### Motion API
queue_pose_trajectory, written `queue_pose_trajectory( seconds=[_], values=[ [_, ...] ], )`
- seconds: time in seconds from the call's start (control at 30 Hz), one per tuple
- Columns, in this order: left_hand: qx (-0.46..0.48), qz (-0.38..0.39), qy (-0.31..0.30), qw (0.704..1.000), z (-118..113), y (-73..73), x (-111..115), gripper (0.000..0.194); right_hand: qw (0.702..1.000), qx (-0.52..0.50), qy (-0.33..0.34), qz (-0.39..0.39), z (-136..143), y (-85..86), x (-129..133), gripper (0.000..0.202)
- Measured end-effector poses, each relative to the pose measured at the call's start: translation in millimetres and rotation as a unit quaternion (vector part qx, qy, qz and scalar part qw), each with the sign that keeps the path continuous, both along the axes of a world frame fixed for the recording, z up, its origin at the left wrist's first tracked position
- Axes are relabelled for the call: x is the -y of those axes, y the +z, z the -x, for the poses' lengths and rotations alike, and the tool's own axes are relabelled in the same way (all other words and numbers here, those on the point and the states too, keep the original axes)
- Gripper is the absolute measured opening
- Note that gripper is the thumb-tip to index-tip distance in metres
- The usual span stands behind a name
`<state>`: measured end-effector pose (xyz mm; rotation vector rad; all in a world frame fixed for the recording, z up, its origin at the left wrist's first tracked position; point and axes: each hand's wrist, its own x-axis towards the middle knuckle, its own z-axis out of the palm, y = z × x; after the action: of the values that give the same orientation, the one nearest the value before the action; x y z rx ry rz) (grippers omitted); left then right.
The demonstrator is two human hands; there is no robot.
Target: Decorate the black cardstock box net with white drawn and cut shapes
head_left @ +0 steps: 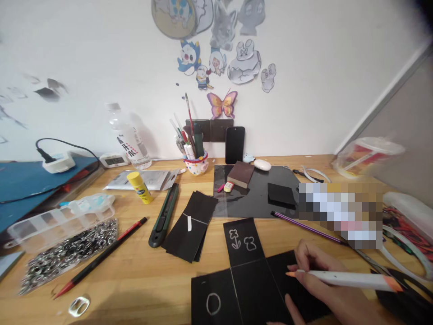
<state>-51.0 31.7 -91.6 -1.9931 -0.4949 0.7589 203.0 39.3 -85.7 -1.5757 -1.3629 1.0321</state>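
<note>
My right hand (320, 275) is closed round a white marker (352, 278) with orange ends, its orange tip over the right panel of a black card cross (257, 282). At the bottom edge, only a few fingers of my left hand (293, 311) show, apart and resting on the card; the rest is out of view. White outlines of a flower and a clover-like shape mark the card's top panel, and an oval is on its left panel. Black card strips (191, 225) with a small white piece on top lie behind it, beside a green utility knife (164, 216).
Left are a glue stick (139, 187), a black-red pencil (101, 257), a bag of metal rings (71, 253) and a pull tab (79, 306). Behind stand a pen cup (196, 164) and phone (235, 144). A purple pencil (304, 225) and a pixelated area are right.
</note>
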Motion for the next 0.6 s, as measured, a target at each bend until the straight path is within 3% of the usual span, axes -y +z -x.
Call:
queue_pose_trajectory(
  seconds=[0.2, 0.3, 0.5, 0.6],
  values=[
    [0.034, 0.025, -0.005, 0.999, 1.2, -1.5, -2.7, 0.046, 0.998, -0.008, 0.064, 0.03, -9.1, 3.0, -1.2, 0.023],
    [0.054, 0.027, -0.013, 0.998, -1.2, 1.3, -1.6, 0.045, 0.998, 0.015, 0.058, 0.02, -9.9, 3.9, -0.7, 0.023],
    [0.102, 0.028, -0.052, 0.993, -5.3, 16.7, -3.7, 0.037, 0.997, 0.057, 0.048, 0.01, -6.8, 9.3, 1.0, 0.021],
    [0.129, 0.04, -0.09, 0.987, -19.8, 24.9, -0.8, 0.025, 0.997, 0.067, 0.044, 0.012, -6.3, 10.2, 0.4, 0.019]
  ],
)
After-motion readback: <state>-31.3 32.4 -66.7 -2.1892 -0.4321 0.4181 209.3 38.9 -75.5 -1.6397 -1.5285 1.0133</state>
